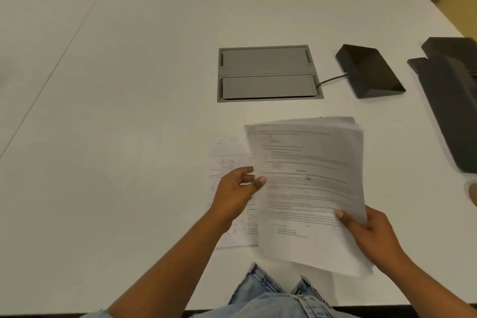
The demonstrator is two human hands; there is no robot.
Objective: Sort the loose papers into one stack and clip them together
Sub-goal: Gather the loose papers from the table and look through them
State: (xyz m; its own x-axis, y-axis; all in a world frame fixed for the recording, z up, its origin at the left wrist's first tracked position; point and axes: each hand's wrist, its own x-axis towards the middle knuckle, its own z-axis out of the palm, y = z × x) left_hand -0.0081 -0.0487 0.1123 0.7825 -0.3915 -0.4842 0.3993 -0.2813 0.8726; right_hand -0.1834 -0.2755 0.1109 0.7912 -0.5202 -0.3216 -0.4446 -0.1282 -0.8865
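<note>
The right hand [371, 230] grips a stack of papers [309, 183] by its lower right corner, thumb on the top page, and holds it tilted above the white table [116, 111]. The left hand [237, 193] pinches the stack's left edge, thumb on top and fingers curled behind. One printed sheet [228, 155] lies flat on the table beneath that hand. Farther back sit a grey hatch [268, 73] and a black wedge-shaped box [369, 70].
</note>
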